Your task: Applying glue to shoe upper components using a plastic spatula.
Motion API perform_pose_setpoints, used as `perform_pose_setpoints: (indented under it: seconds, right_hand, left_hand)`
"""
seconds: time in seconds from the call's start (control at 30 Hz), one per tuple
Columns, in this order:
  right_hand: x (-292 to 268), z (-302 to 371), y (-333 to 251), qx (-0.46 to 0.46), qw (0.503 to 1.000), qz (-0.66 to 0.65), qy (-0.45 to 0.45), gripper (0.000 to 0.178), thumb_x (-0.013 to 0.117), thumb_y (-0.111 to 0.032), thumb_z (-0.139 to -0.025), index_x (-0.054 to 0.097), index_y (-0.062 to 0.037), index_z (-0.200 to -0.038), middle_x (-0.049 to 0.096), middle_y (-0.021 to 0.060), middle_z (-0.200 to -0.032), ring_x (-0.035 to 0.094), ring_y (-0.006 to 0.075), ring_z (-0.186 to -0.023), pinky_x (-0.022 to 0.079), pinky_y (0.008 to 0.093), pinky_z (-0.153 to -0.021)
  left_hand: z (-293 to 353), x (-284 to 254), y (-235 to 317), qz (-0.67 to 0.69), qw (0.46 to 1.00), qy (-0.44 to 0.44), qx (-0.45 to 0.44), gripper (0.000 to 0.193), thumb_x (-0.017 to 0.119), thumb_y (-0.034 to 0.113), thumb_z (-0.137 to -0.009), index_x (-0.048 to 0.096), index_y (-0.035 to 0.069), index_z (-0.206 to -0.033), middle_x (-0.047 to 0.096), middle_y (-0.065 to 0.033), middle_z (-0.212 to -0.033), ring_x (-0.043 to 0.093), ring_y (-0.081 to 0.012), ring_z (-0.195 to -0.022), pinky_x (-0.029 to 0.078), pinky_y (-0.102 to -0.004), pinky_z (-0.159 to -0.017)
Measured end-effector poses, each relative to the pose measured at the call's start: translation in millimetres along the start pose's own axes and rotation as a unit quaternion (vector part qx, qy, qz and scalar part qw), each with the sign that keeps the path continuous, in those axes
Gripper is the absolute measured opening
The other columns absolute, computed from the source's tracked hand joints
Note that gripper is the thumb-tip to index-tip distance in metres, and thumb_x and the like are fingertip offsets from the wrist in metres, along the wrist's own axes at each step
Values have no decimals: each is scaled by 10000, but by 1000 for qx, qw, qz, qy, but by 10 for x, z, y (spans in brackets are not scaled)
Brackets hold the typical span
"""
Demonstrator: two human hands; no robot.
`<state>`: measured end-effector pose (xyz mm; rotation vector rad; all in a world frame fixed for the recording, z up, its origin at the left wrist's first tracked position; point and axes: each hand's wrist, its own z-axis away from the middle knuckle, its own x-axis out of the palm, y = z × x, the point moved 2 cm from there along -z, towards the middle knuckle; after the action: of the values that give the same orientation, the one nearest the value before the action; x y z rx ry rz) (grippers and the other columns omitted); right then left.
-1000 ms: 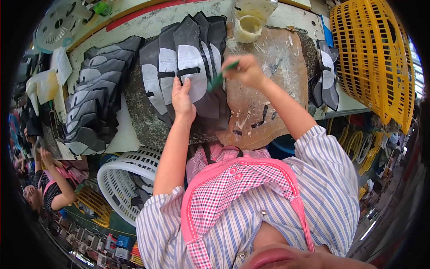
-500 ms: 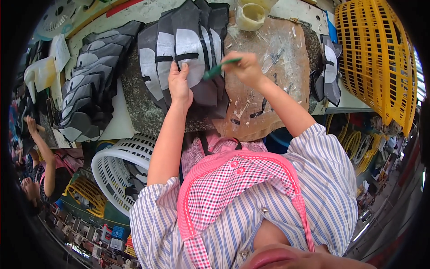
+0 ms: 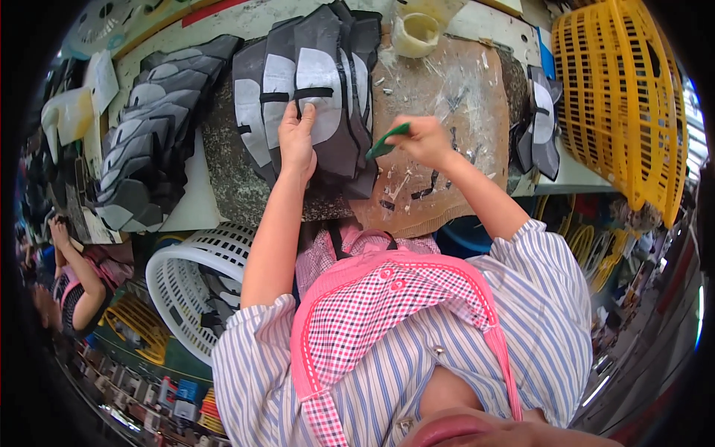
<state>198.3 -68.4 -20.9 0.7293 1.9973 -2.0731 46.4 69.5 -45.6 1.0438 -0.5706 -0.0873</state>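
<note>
My left hand [image 3: 297,141] pinches the front dark grey and white cut piece [image 3: 319,67], thumb and finger just below its short black strip. That piece lies on an overlapping stack of like pieces [image 3: 249,104]. My right hand [image 3: 424,141] is closed round a green brush [image 3: 389,140], its bristle end hard to make out. The brush points down and left, close to the right edge of the stack. Under the right hand lies a brown board [image 3: 469,97] smeared with dried white glue. At its far edge stands a translucent glue cup [image 3: 415,35].
A long row of overlapping grey pieces [image 3: 160,112] fills the left of the table. Beyond it stands a yellowish bottle [image 3: 71,119]. A few pieces [image 3: 544,123] lie by the yellow basket [image 3: 618,97] at right. A white basket [image 3: 179,298] stands below; another person [image 3: 82,283] works at far left.
My right hand has moved a little right and down, taking the brush off the front piece's lower part to the stack's right edge. My left hand keeps its hold.
</note>
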Motion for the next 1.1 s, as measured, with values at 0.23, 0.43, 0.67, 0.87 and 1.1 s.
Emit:
perform_pose_setpoints:
  seconds: [0.23, 0.43, 0.67, 0.87, 1.1]
  right_hand:
    - [-63, -981, -460, -1, 981, -165, 102, 127, 577, -131, -721, 504, -30, -744, 547, 23, -660, 500, 72, -602, 400, 207, -532]
    - [-291, -1061, -626, 73, 985, 153, 16, 146, 570, -143, -700, 465, -43, -714, 514, 20, -566, 489, 73, -535, 387, 217, -492]
    - [-22, -840, -477, 61, 975, 199, -82, 182, 594, -151, -665, 459, -36, -704, 511, 47, -574, 488, 117, -532, 399, 246, -523]
    - [129, -478, -424, 77, 957, 179, -214, 396, 541, -245, -581, 553, -112, -954, 524, 138, -607, 532, 273, -581, 426, 340, -570]
    - [178, -415, -448, 124, 940, 198, -250, 552, 534, -208, -551, 478, -221, -1099, 481, 124, -566, 525, 291, -599, 406, 367, -593]
  left_hand:
    - [104, -119, 16, 9, 986, -134, -102, 351, 472, -62, -711, 441, 4, -1054, 525, -71, -986, 502, -145, -891, 379, -269, -798]
    - [83, -157, -30, 9, 987, -127, -101, 346, 449, -74, -722, 432, 0, -1060, 525, -76, -984, 505, -148, -886, 380, -269, -795]
    - [87, -173, -52, 60, 981, -130, -132, 271, 432, -10, -783, 436, 3, -1054, 511, -76, -1016, 488, -145, -920, 372, -272, -815]
    - [84, -250, 91, 124, 964, -192, -134, 275, 453, 25, -788, 444, 21, -1062, 513, -72, -1026, 484, -157, -937, 355, -288, -838]
    - [424, -921, 1644, 104, 958, 38, 266, 235, 472, 4, -773, 487, 86, -992, 540, -11, -921, 502, -110, -835, 378, -244, -765]
